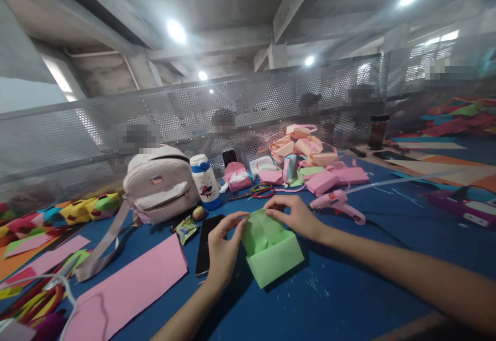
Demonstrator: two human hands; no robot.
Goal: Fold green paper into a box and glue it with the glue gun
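Observation:
A light green folded paper box (pixel 276 259) rests on the blue table in front of me, its far flap raised. My left hand (pixel 227 243) pinches the flap's left edge between thumb and fingers. At the flap's top right, my right hand (pixel 295 218) grips the paper with bent fingers. Just left of my left hand lies a dark phone (pixel 205 250), partly covered by the hand. To the right of my right hand is a pink glue gun (pixel 339 204) with a long clear glue stick in its back.
A pink paper sheet (pixel 135 289) lies at left, near scissors (pixel 46 299). Behind stand a pale backpack (pixel 160 183) and a white-and-blue bottle (pixel 205 183). More scissors (pixel 263 191) and a heap of paper boxes (pixel 302 147) lie before a perforated metal screen (pixel 174 108). A purple device (pixel 465 206) sits at right.

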